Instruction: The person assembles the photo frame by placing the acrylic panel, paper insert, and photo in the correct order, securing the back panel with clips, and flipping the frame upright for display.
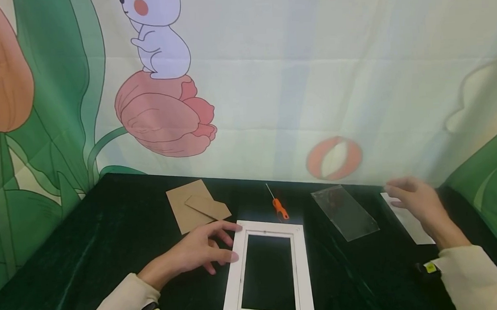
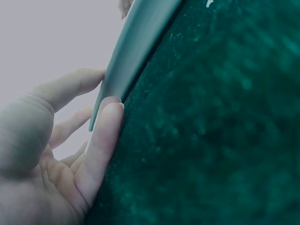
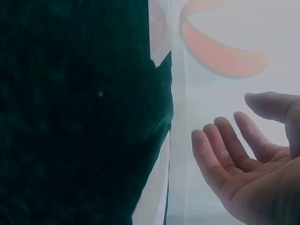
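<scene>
A white picture frame (image 1: 301,268) lies on the dark green cloth, its opening showing the cloth through it. My left hand (image 1: 198,247) holds the frame's left side near the upper corner; in the left wrist view the thumb (image 2: 77,86) and a finger (image 2: 110,115) meet its edge. Over at the right, my right hand (image 1: 419,205) hovers by a white sheet (image 1: 407,224), covering part of it. Its fingers (image 3: 229,140) are loosely bent with nothing between them. Whether they touch the sheet cannot be told.
Behind the frame lie a brown backing board (image 1: 177,202), with a smaller brown piece (image 1: 207,207) on top, and a screwdriver (image 1: 279,208) with an orange handle. A clear plastic sheet (image 1: 344,215) lies to the right. A printed curtain (image 1: 253,81) hangs along the back edge.
</scene>
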Demonstrator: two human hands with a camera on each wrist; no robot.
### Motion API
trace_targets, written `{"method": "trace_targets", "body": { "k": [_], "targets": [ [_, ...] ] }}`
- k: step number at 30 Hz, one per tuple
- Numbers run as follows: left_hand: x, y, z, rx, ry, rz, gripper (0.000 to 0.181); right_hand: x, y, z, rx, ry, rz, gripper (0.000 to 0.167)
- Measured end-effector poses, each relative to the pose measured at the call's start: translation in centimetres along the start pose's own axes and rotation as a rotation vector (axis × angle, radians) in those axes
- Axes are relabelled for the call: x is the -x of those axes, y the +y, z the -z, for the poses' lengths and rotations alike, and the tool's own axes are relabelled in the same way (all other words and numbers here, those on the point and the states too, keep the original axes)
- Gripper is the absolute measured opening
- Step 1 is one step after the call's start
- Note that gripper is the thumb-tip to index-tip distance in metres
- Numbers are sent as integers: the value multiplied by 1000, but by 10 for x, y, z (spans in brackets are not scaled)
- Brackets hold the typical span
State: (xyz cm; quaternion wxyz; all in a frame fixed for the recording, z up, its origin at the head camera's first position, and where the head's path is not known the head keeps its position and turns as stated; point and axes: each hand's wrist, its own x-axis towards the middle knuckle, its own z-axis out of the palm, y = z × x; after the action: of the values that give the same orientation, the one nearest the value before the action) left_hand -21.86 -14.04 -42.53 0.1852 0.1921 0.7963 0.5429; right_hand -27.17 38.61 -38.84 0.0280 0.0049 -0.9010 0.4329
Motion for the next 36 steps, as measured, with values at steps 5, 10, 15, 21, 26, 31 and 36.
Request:
{"method": "trace_targets", "body": {
  "k": [5,10,15,21,26,31,36],
  "targets": [
    [0,0,1,8,-1,5,60,1,2,3,1,-21,-18,71],
    [5,-1,-1,15,1,6,60,4,8,4,15,-59,-51,71],
    [7,-3,-2,12,-3,11,60,4,14,4,56,-115,-101,72],
    [3,-1,-1,-5,-7,6,61,1,16,8,79,-177,-120,74],
    [1,2,0,-20,-3,-6,61,0,16,9,84,-205,-111,73],
    [3,4,-1,-20,-3,8,62,1,16,7,100,-226,-101,71],
    [5,2,-2,-17,-8,9,62,1,17,5,122,-236,-108,70]
  ]
}}
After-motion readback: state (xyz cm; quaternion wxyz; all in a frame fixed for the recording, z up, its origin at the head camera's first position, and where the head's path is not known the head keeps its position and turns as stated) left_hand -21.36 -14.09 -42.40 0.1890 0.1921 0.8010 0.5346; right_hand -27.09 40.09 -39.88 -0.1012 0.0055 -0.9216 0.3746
